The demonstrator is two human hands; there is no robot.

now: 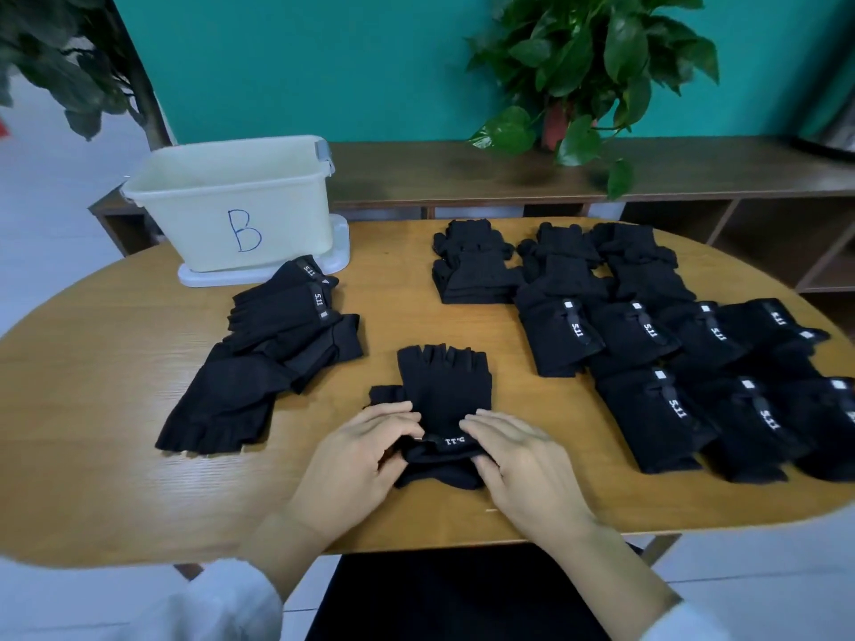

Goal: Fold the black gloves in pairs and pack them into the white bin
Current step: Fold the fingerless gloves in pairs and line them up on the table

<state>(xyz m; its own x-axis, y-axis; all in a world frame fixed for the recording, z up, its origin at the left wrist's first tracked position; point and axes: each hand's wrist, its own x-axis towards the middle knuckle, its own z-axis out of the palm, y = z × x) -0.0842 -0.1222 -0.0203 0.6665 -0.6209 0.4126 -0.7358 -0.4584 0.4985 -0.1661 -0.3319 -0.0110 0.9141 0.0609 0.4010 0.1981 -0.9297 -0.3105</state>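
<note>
Behind, teal wall (324, 62) backs oval wooden table (115, 363).

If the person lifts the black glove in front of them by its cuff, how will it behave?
Probably floppy: the glove lies flat on the table, and its cuff already bunches where the left hand and right hand pinch it. It looks like thin fabric, so likely light. Its short finger ends would probably droop, and it should not roll.

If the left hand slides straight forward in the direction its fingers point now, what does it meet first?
The left hand points up-right across the black fingerless glove it grips. It would probably ride over that glove's palm first; beyond lies bare wooden table.
</note>
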